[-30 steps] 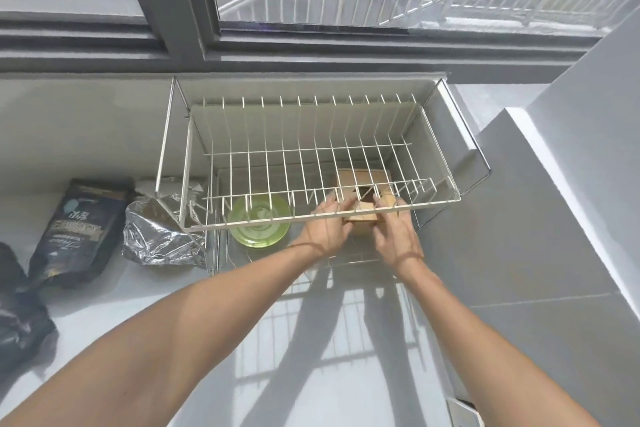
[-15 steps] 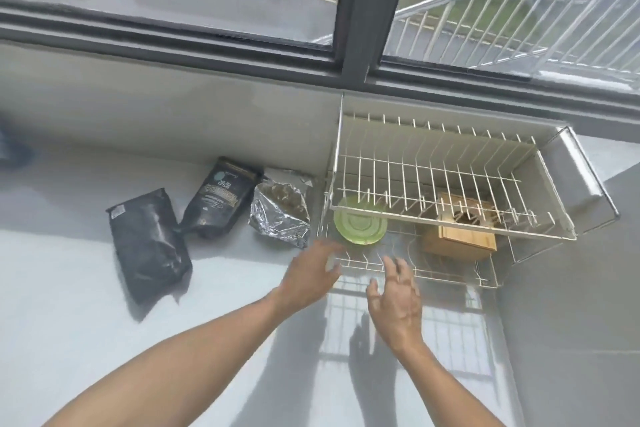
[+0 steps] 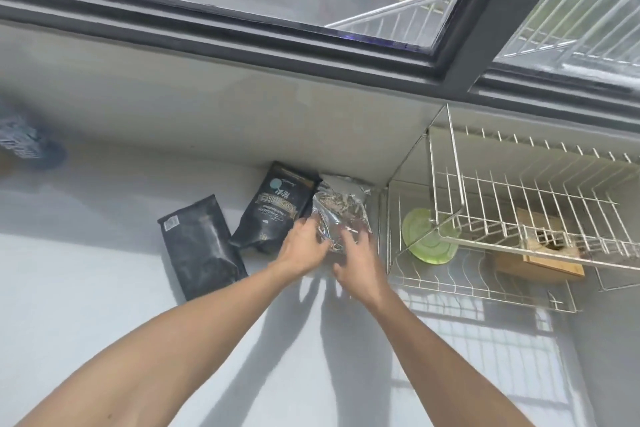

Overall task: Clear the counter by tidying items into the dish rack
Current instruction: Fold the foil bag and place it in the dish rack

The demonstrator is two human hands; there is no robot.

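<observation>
Both hands sit on the silver foil bag (image 3: 341,215) with fingers spread and loosely curled; the left hand (image 3: 303,244) lies against the bag's near left edge and the right hand (image 3: 356,258) covers its near right part, but whether either has actually closed on the foil cannot be told, since the fingertips blur into the crinkled surface. The bag rests on the white counter (image 3: 104,288) against the far wall, just left of the dish rack (image 3: 485,291). Touching the bag's left side is a black printed pouch (image 3: 277,211), leaning toward the wall, and left of that, a little nearer, a plain black pouch (image 3: 201,246) lies flat, its far right corner close to the printed one. The rack is a white wire frame with two levels: on the lower level a green lid (image 3: 429,239) lies at the left end, and a wooden block (image 3: 540,253) with a dark hole in its top sits to the right of it, partly under the upper shelf's wires. Far left, a blurred bluish object (image 3: 24,142) sits by the wall, too smeared to identify. A dark-framed window (image 3: 311,35) runs along above the wall.
</observation>
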